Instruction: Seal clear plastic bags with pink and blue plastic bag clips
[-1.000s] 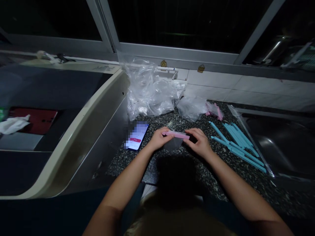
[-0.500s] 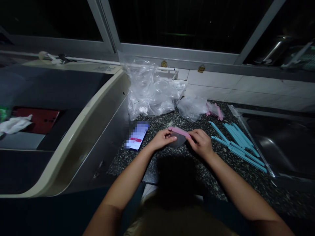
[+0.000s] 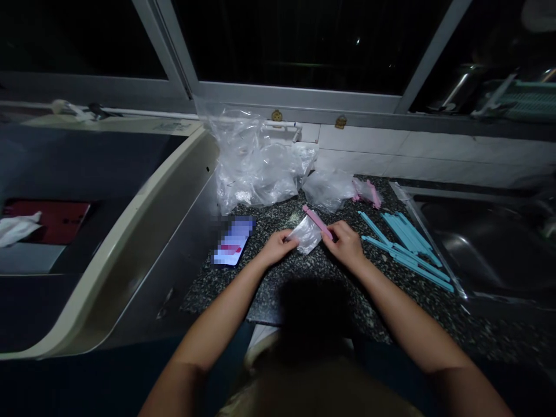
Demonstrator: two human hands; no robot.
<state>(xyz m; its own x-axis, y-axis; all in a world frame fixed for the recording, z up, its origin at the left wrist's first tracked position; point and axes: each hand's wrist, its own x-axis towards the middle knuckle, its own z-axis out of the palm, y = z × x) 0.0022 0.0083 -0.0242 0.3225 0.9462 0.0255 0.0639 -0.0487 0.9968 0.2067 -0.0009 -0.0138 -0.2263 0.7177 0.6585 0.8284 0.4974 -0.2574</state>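
Observation:
My right hand (image 3: pixel 343 243) is closed on the lower right end of a pink plastic strip (image 3: pixel 317 220), which looks like a bag sealing clip. The strip slants, its far end up and to the left. Beneath and beside it is a small clear plastic bag (image 3: pixel 306 234), its left edge pinched by my left hand (image 3: pixel 278 246). Whether the strip grips the bag I cannot tell. To the right, several light blue strips (image 3: pixel 410 237) of similar shape lie loosely on the speckled counter (image 3: pixel 269 289).
Crumpled clear plastic bags (image 3: pixel 269 168) lie against the tiled wall, with another bag (image 3: pixel 328 188) and wrapped pink strips (image 3: pixel 367 192) beside them. A lit phone (image 3: pixel 234 242) lies left of my hands. A washing machine (image 3: pixel 174 220) borders the left, a metal sink (image 3: pixel 486 231) the right.
The pink strip has turned to a steeper slant. My left hand has come off the strip's left end and now pinches the bag, which is spread out more. The whole view has shifted slightly.

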